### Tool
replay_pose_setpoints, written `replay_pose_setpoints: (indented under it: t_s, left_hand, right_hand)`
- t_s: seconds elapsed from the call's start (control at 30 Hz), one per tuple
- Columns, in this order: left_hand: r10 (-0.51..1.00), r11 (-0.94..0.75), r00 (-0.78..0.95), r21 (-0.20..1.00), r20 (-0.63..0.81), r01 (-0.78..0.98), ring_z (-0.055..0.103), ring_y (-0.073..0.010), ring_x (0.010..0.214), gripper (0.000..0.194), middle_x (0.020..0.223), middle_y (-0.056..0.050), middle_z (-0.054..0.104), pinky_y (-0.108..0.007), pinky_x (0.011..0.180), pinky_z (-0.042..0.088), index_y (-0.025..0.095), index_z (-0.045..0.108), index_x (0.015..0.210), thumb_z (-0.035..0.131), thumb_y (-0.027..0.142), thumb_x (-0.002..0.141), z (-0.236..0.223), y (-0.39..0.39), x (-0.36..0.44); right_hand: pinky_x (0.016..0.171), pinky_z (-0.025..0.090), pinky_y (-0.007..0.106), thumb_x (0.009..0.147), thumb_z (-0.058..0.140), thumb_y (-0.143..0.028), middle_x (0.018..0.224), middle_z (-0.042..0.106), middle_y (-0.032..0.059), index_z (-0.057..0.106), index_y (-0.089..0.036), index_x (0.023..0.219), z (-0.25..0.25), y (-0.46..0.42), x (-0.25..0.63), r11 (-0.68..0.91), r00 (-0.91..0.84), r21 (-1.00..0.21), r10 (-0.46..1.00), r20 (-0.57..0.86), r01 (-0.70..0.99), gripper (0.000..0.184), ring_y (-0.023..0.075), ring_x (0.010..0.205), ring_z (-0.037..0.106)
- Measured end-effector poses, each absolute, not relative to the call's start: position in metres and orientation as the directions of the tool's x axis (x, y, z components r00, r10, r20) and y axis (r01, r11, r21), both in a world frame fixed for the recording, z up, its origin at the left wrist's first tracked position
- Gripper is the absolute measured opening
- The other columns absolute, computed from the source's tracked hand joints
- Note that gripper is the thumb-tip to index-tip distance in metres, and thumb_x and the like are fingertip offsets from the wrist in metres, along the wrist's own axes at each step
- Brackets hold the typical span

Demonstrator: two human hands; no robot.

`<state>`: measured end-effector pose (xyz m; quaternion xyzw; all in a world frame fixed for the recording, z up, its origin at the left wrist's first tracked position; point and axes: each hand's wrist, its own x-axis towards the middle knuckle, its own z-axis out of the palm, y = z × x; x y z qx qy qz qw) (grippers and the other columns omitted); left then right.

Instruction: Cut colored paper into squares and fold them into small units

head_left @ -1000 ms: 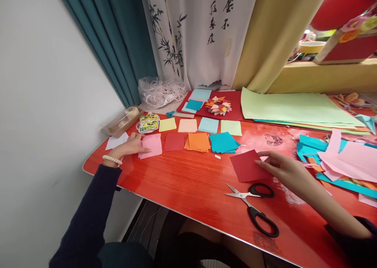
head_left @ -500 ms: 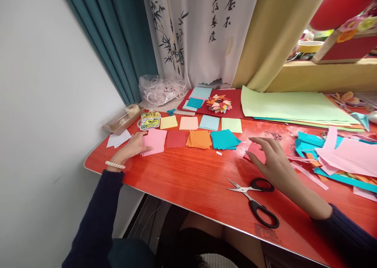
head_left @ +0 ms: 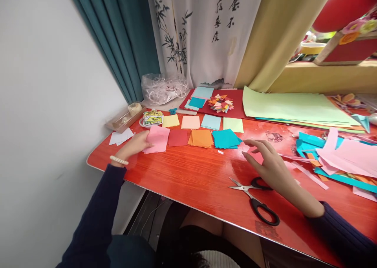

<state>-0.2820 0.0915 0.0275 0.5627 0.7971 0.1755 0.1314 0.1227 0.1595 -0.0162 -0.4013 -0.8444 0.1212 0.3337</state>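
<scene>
My left hand (head_left: 140,143) is closed on the left edge of a pink paper square (head_left: 159,137), thumb in front. More pink paper lies just beneath it. Beside it stand a dark red square (head_left: 178,138), an orange stack (head_left: 200,138) and a teal stack (head_left: 226,138). My right hand (head_left: 266,158) is open, fingers spread and bent, over a rose-pink paper square (head_left: 257,156) that it partly hides. Its fingertips are close to the teal stack. Open scissors with black handles (head_left: 255,199) lie below this hand, one loop partly covered.
Yellow (head_left: 171,121), peach (head_left: 190,122), light blue (head_left: 211,122) and pale green squares (head_left: 233,124) form a back row. Large green sheets (head_left: 294,107) lie behind at right. Paper scraps (head_left: 347,158) are heaped on the right. A clear tray (head_left: 125,120) sits at the left.
My left hand has raised the pink square slightly and shifted it right. My right hand has moved a little left, toward the teal stack, staying open.
</scene>
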Motion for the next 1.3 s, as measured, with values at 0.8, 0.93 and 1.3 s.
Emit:
replay_pose_setpoints:
  t_s: [0.8,0.93,1.3]
  left_hand:
    - [0.970,-0.102,-0.166,0.919,0.177,0.382,0.034,-0.0175,0.128,0.043,0.134,-0.007,0.038,-0.036,0.109,0.029,0.023,0.032,0.127,0.047,0.021,0.087,-0.017,0.058,-0.090]
    - [0.989,-0.060,-0.092,0.881,0.116,0.469,0.029,-0.0191,0.132,0.047,0.140,-0.009,0.031,-0.039,0.110,0.026,0.022,0.026,0.131,0.044,0.018,0.087,-0.010,0.060,-0.081]
    - [0.985,-0.118,-0.074,0.918,0.157,0.379,0.039,-0.0203,0.124,0.046,0.137,-0.005,0.036,-0.041,0.105,0.035,0.029,0.026,0.131,0.041,0.018,0.089,-0.011,0.062,-0.079]
  right_hand:
    - [0.094,0.042,0.041,0.078,0.061,-0.039,0.123,0.050,0.0111,0.032,-0.022,0.126,-0.015,0.127,0.063,0.327,-0.454,-0.928,0.864,0.217,0.179,0.058,0.0230,0.111,0.051]
    - [0.098,0.039,0.042,0.081,0.058,-0.033,0.119,0.051,0.0098,0.024,-0.024,0.129,-0.019,0.128,0.063,0.361,-0.425,-0.911,0.870,0.252,0.198,0.060,0.0218,0.114,0.048]
    - [0.081,0.049,0.041,0.088,0.046,-0.032,0.101,0.054,0.0073,0.042,-0.021,0.105,-0.026,0.128,0.067,0.359,-0.469,-0.912,0.852,0.234,0.197,0.021,0.0210,0.092,0.056]
